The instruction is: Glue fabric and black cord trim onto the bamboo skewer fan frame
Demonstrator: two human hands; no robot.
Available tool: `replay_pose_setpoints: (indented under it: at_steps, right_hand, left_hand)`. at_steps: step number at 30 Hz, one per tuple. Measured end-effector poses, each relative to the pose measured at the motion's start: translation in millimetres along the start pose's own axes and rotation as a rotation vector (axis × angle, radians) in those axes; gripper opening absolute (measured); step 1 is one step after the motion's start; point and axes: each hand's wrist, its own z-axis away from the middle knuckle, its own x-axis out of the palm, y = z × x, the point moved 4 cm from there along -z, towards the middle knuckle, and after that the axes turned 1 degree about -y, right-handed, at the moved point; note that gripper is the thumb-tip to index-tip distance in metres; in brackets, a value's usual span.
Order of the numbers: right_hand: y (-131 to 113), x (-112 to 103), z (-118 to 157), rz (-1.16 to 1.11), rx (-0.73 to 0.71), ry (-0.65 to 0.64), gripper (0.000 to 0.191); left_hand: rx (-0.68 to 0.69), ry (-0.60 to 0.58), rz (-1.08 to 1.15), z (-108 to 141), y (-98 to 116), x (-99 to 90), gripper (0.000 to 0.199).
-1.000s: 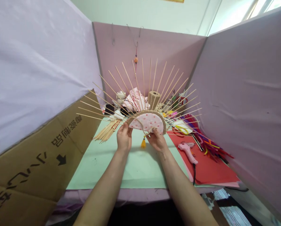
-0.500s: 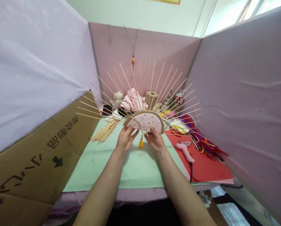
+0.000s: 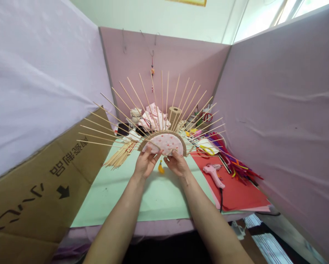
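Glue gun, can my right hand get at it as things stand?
Probably yes, though your right hand would have to let go of the fan; the glue gun lies uncovered on the red paper to that side.

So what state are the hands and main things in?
Fan-shaped piece of pink dotted fabric and thin wooden sticks: held up
Left hand: gripping its lower left
Right hand: gripping its lower right
Yellow tassel: hanging beneath
Pink glue gun: lying on red paper
Pale wooden stick bundle: lying on green sheet
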Motion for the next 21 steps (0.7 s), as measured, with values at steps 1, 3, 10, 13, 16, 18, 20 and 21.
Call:
replay_pose_setpoints:
  at_steps: [1,3,10,13,16,18,20,21]
  right_hand:
    - [0.0,0.7,0.6,0.017,0.002,0.001,0.040]
    - [-0.1,2.3,1.7,0.059,0.004,0.003,0.039]
    - [3.3,0.5,12.3,0.332,0.054,0.029,0.044]
    - [2.3,-5.6,33.2,0.456,0.045,0.089,0.039]
    - [-7.6,-7.5,64.5,0.584,0.025,0.090,0.029]
    - [-22.3,-9.0,85.3,0.716,0.012,0.053,0.021]
    - [-45.0,-16.1,102.6,0.882,-0.018,0.047,0.017]
    - [-59.1,-22.7,109.6,0.974,-0.050,0.077,0.017]
  left_hand:
    - [-0.001,-0.005,0.004,-0.3,0.3,-0.5,0.022]
    - [0.002,-0.004,0.013,-1.2,1.4,-2.2,0.022]
    - [0.052,0.072,0.043,-4.0,6.5,-7.8,0.024]
    - [0.064,0.081,0.039,-4.8,6.8,-6.7,0.025]
    - [0.085,0.049,0.030,-6.6,6.4,-5.2,0.028]
    - [0.088,0.021,0.027,-8.2,5.0,-4.6,0.032]
    - [0.085,-0.009,0.020,-9.7,2.8,-3.9,0.035]
    - [0.084,-0.026,0.015,-10.1,1.7,-3.2,0.036]
